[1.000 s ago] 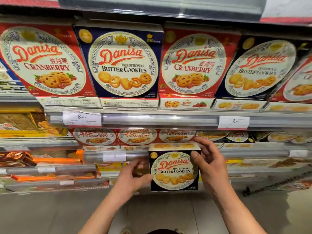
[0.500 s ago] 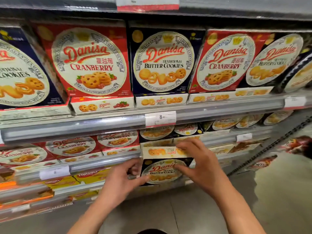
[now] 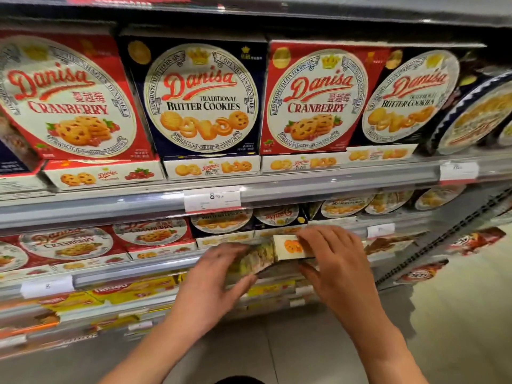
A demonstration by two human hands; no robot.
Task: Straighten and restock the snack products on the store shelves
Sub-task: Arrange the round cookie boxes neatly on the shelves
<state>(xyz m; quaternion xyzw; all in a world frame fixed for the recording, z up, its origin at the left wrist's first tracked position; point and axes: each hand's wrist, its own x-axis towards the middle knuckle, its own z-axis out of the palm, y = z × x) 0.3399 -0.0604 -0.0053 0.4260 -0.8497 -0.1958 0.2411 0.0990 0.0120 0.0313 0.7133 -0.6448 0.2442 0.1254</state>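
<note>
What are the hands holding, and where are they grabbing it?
Both hands hold one small cookie box: the left hand grips its left side, the right hand its right end, fingers over the top.

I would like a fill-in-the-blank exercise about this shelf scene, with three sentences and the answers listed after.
1. Both hands, left hand and right hand, hold one cookie box in front of the ____ shelf.
2. The big blue box on the upper shelf reads Traditional ____ Cookies.
3. The red boxes beside it carry the flavour name ____.

Answers: lower; Butter; Cranberry
</note>
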